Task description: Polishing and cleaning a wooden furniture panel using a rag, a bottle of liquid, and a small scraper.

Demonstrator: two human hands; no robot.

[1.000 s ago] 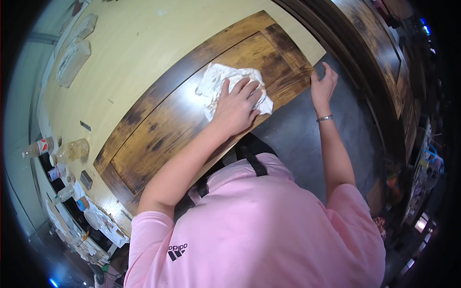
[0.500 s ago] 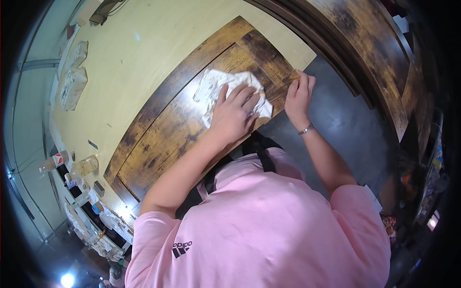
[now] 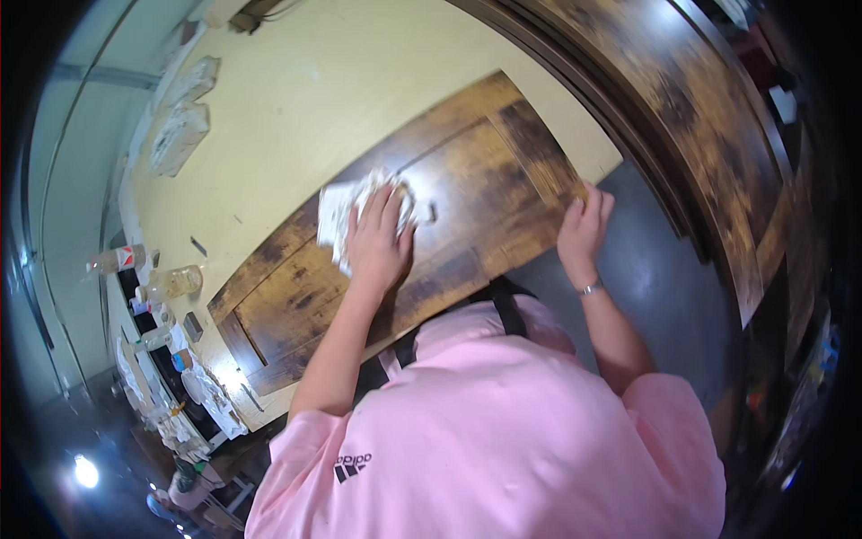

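Brown wooden panel [image 3: 476, 225] lies under the left hand [image 3: 379, 242] and reaches across to the right hand [image 3: 585, 229], its near edge beside the pink shirt [image 3: 503, 413]. The left hand is spread, palm down, on a crumpled white cloth [image 3: 339, 216]; the right, a metal band [image 3: 590, 287] at its wrist, has thumb and fingers closed on the panel's corner. Pale yellow tabletop [image 3: 296, 117] extends beyond both hands. Well left of the left hand are two bottles [image 3: 175, 283]; farther beyond it, two whitish blocks [image 3: 181, 137]
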